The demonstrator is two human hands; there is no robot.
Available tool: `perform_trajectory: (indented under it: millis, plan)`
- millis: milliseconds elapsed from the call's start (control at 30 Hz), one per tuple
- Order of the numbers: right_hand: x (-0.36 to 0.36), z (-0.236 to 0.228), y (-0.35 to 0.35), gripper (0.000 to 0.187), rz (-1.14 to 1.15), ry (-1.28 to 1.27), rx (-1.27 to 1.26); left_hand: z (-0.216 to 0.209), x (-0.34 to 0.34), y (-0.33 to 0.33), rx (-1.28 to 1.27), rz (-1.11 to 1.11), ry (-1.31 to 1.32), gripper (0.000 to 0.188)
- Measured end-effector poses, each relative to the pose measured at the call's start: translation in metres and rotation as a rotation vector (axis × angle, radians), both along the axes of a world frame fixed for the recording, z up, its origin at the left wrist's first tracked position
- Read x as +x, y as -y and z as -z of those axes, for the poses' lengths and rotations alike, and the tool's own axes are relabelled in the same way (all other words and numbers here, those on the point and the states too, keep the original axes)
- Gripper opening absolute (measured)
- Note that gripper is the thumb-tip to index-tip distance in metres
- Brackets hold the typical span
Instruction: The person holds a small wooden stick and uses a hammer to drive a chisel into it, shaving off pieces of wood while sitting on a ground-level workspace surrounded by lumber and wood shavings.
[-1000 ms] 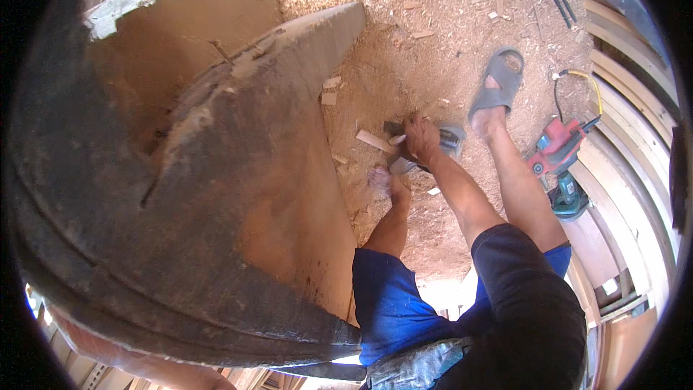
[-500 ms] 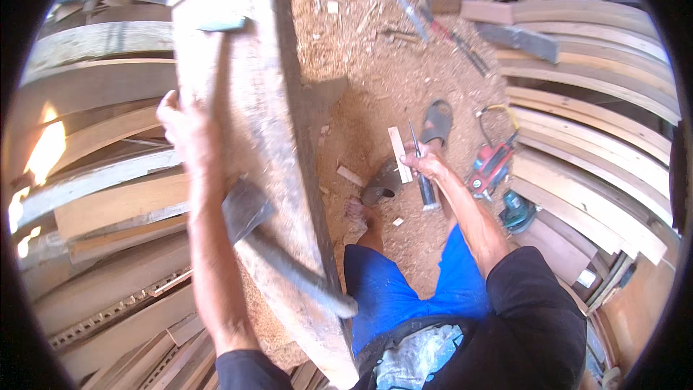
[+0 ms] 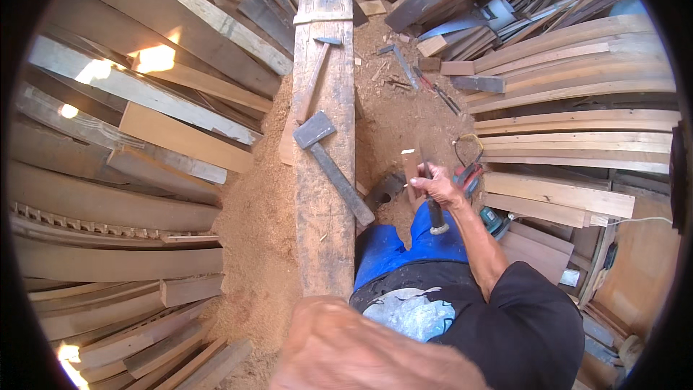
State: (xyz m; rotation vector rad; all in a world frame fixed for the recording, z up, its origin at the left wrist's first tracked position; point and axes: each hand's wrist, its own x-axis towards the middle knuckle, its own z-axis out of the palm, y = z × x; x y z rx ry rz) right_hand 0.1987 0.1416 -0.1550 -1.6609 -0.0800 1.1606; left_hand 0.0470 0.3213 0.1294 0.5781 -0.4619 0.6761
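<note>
My right hand (image 3: 437, 189) is closed round a chisel with a dark handle (image 3: 436, 215) and a thin wooden strip (image 3: 411, 166), both held above my lap. Large and blurred at the lower edge, my left hand (image 3: 375, 350) is raised close to the camera; its fingers cannot be made out. To the left of my legs runs a long, worn wooden bench (image 3: 317, 227). A square-headed mallet (image 3: 315, 128) lies on it, its handle slanting toward me. Farther along the bench lies a narrow-headed hammer (image 3: 312, 81).
Sawdust and shavings (image 3: 249, 238) cover the floor. Stacked boards crowd the left (image 3: 115, 209) and right (image 3: 574, 133). A red power tool (image 3: 471, 175) and a teal one (image 3: 491, 219) sit right of my knees. A metal square (image 3: 406, 65) lies ahead.
My left hand has left the bench and come up close to the camera. My right hand, still holding the chisel and strip, is nearer my lap. The view has shifted.
</note>
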Motion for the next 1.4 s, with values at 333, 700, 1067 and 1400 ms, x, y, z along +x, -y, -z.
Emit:
perform_trajectory:
  millis: [333,700,1067,1400]
  plan:
    - [-0.047,-0.057,-0.018,0.027,-0.11,0.036,0.325,0.167,-0.05,-0.017,0.658,-0.261,-1.517,0.044]
    - [-0.051,-0.021,0.069,0.056,0.046,0.52,0.09,0.263,-0.057,-0.009,0.368,-0.27,-1.513,0.02]
    - [-0.048,-0.025,0.06,0.065,0.693,0.048,0.571,0.368,-0.105,-0.112,0.585,-0.066,-1.865,0.017]
    - [-0.135,0.003,-0.01,0.041,0.85,-0.035,0.436,0.332,-0.102,-0.121,1.787,-0.423,-1.401,0.09]
